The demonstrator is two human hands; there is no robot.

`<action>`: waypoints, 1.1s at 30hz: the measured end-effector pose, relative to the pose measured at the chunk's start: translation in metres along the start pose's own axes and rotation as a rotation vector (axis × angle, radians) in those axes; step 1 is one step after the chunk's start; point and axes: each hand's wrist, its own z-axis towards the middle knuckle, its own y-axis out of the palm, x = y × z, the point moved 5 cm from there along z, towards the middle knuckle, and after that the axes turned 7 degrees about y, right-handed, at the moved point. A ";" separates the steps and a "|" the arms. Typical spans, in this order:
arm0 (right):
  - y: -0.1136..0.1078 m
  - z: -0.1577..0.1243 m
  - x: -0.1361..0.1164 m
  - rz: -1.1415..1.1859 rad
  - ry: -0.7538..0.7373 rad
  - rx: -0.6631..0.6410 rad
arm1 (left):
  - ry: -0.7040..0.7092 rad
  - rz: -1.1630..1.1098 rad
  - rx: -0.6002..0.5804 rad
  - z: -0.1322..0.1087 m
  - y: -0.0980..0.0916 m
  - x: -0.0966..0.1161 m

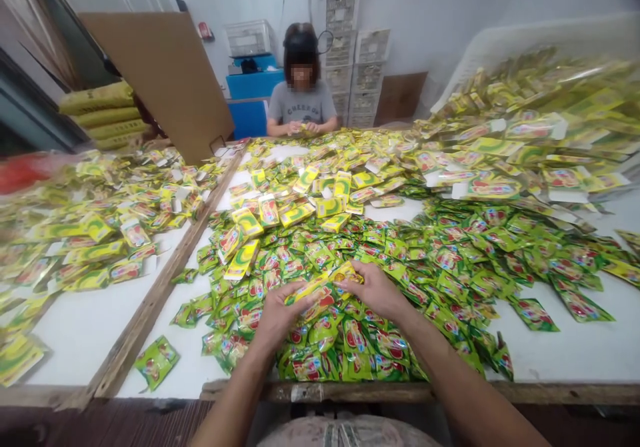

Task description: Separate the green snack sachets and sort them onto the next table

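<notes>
Between my two hands is a small yellow carton (325, 286) with a printed front, held above the heap of packets. My left hand (285, 310) grips its left end, thumb on the near face. At the right end, the fingers of my right hand (370, 288) are closed on the carton; what exactly they pinch there is partly hidden. Green foil packets (360, 347) with red print lie heaped beneath and around both hands. Just beyond the hands, several yellow cartons (245, 222) rest on top of the packets.
A wooden strip (165, 287) divides the white table, with more cartons (95, 250) on its left. At the right, a white crate (480, 50) lies tipped, flat cartons spilling out. Across the table sits a person (303, 104) handling something yellow. A cardboard sheet (160, 80) stands upright at left.
</notes>
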 end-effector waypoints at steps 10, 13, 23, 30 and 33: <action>0.009 0.001 -0.004 0.195 -0.025 0.203 | -0.149 -0.338 -0.062 0.003 0.003 -0.010; 0.019 -0.011 -0.004 0.105 0.001 0.199 | -0.212 -0.440 0.037 -0.001 0.007 -0.016; 0.021 -0.020 0.000 -0.049 -0.096 0.367 | -0.222 -0.533 0.179 -0.007 0.013 -0.018; 0.031 -0.025 -0.004 -0.031 -0.088 0.330 | -0.206 -0.608 0.237 -0.007 0.010 -0.011; 0.034 -0.026 -0.003 -0.025 -0.038 0.342 | -0.188 -0.576 0.246 -0.007 0.007 -0.009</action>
